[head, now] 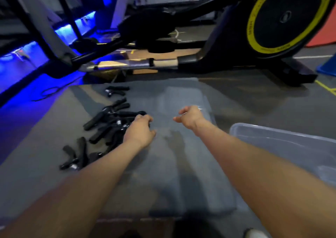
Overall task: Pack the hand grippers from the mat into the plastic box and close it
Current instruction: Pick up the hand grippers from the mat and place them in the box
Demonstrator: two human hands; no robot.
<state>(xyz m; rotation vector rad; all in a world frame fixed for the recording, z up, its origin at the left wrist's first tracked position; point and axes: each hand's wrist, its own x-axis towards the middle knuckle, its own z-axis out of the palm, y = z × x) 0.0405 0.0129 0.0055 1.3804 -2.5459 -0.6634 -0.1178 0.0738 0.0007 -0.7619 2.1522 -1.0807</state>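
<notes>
- Mat (pixel 163 165): grey, laid flat on the floor, filling the near and middle ground; folds or ridges visible toward the near right.
- Hand grippers (pixel 109 125): black, foam-handled, heaped loosely on the left part of the mat; several overlapping, handles pointing various ways.
- Separate gripper (pixel 116 89): lying alone on the mat, farther away than the heap, at the far left edge.
- Near pair (pixel 76 156): two or three more grippers at the near left end of the heap, partly hidden behind the left forearm.
- Left hand (pixel 141 128): palm down at the right edge of the heap, fingers curled onto the grippers beneath; whether one is actually grasped cannot be told, fingertips hidden and frame blurred.
- Right hand (pixel 190 116): raised over the middle of the mat, well apart from the heap, fingers loosely curled; something small and pale glints at the fingertips, too blurred to identify; grip state cannot be told.
- Plastic box (pixel 281 139): translucent, uncovered, on the right side near the right forearm, rim partly overlapping the mat edge; contents not discernible.
- Clear sheet or lid (pixel 181 99): faint translucent rectangle lying on the mat just beyond the right hand; identity uncertain.
- Exercise machine (pixel 272 23): black frame with yellow-ringed flywheel, standing on the floor beyond the mat, far right.
- Blue lighting (pixel 27 70): glowing strip along the far left.
</notes>
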